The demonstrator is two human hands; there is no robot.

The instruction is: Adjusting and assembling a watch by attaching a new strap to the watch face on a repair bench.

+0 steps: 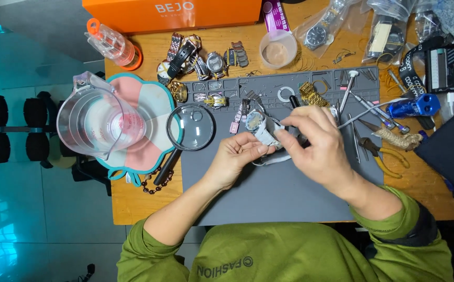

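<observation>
Over grey mat (268,193), white watch (261,127) pinched btwn both hands, L (234,159) & R (315,141).

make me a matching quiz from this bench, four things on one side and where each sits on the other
Things:
1. white watch
2. magnifying glass
3. clear measuring jug
4. yellow-handled pliers

Places:
A. on the pink flower-shaped mat, left of the table
B. on the wood right of the grey work mat
C. between the left hand and right hand
D. lens on the grey mat's left edge

Pairs: 1-C, 2-D, 3-A, 4-B
</observation>
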